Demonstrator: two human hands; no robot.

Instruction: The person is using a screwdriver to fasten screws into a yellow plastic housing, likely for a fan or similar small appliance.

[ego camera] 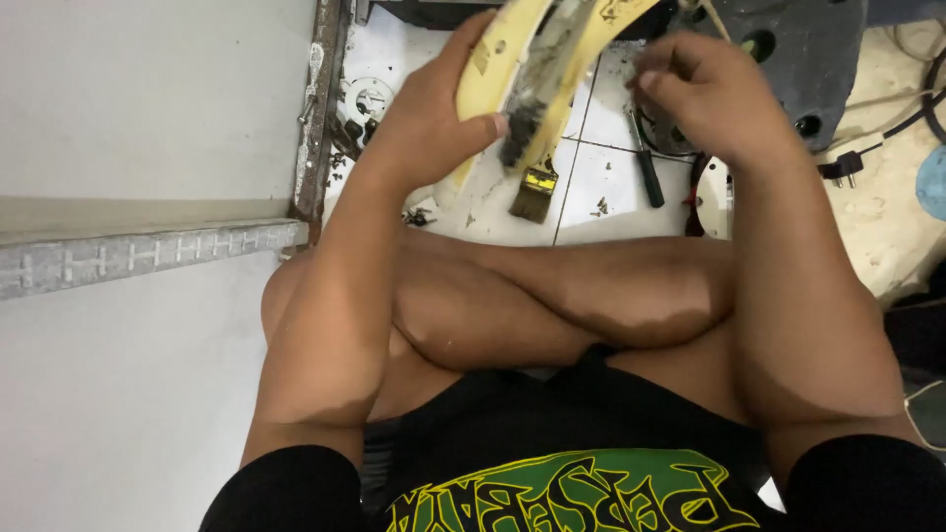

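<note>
Head cam looks straight down on a person seated cross-legged on a white tiled floor (611, 187). Left hand (434, 113) at approx 11 o'clock, fingers wrapped round the edge of a curved yellow plastic blade (493, 69), dirty w/ dark grime along its inner side; thumb tip presses on the blade's face, so the hand is closed on it. The blade rises from centre toward 12 o'clock and runs out of frame at top.

Right hand (705, 94) at approx 1 o'clock, just beside the blade's upper right edge, fingers curled together. Can't tell if it pinches anything; fingertips are blurred.

On the floor under the blade, approx 12 o'clock from the knees: small paintbrush w/ yellow-and-black ferrule and brownish bristles (534, 192). Just right of it a black-handled screwdriver (647, 172), lying near vertical. Far 1–2 o'clock: dark grey round plastic housing w/ holes (803, 49), and black cables w/ a plug (843, 166) on the rough floor beyond.

At 9–11 o'clock: a pale wall panel w/ rusty metal frame (320, 108). By the frame's foot, a white round part (367, 99) and a few scattered dark bits.
</note>
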